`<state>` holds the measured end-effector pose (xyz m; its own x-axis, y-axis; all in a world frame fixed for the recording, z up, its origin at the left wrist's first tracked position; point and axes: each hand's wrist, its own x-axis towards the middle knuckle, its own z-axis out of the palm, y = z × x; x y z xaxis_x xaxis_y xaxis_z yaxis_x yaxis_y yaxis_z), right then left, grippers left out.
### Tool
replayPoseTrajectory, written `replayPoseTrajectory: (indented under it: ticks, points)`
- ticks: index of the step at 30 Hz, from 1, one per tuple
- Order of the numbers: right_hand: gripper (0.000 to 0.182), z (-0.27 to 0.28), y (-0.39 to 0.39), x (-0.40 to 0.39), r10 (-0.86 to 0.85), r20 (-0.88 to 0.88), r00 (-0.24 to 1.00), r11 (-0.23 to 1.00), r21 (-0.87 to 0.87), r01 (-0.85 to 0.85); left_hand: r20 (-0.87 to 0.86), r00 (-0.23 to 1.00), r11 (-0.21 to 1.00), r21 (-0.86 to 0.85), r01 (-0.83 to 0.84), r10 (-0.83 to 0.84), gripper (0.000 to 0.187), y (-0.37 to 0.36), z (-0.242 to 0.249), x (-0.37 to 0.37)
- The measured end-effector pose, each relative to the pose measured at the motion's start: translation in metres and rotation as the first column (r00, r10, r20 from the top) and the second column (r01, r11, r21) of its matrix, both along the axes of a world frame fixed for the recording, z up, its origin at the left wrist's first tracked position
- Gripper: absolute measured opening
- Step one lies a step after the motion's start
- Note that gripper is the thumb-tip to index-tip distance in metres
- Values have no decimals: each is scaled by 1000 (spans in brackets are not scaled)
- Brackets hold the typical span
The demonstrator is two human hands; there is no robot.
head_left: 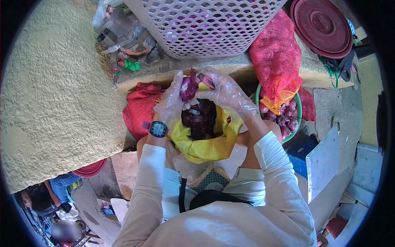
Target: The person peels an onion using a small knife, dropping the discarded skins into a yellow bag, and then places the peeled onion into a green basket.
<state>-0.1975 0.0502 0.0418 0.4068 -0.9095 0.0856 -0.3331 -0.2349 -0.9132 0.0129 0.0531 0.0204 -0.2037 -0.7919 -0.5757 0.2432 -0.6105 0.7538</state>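
Note:
A purple-red onion (pixel 188 88) with its dry neck pointing up is in my left hand (pixel 169 99), which wears a clear plastic glove. Gloved the same way, my right hand (pixel 228 91) holds a small pink-handled tool (pixel 206 81) close to the onion's right side. Its blade cannot be made out. Both hands are over an open yellow bag (pixel 205 150), which holds dark red onion skins (pixel 199 121).
A white perforated basket (pixel 205 31) of onions stands ahead on a ledge. Right of it lie a red mesh sack (pixel 276 57), a green-rimmed basket of onions (pixel 286 123) and a dark red lid (pixel 321 25). Another red sack (pixel 140 109) sits left. A person (pixel 61 187) is at far lower left.

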Motion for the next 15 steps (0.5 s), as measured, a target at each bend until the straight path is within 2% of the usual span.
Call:
replayPoseTrajectory:
  ticks: [2, 6, 8, 11, 13, 15]
  points:
    - [47, 6, 4, 4, 4, 55, 998, 998, 60, -7, -1, 1000, 1000, -7, -1, 1, 55, -2, -6, 1]
    - [46, -6, 2, 6, -16, 64, 998, 1000, 7, 15, 11, 1000, 1000, 5, -13, 13, 50, 1, 7, -4]
    - [44, -4, 3, 5, -17, -42, 999, 999, 42, 18, 14, 1000, 1000, 6, -18, 18, 48, 2, 10, -5]
    - [42, 1, 2, 5, 14, -45, 999, 994, 105, -10, 0, 1000, 999, -36, -2, 2, 46, 3, 5, -6]
    - [42, 6, 2, 3, 34, -82, 996, 997, 75, -28, -91, 996, 1000, 6, -25, 25, 45, 0, -1, -7]
    - [42, 3, 0, 2, 51, -120, 991, 998, 45, -46, -75, 997, 1000, 3, -28, 28, 45, 0, -5, -6]
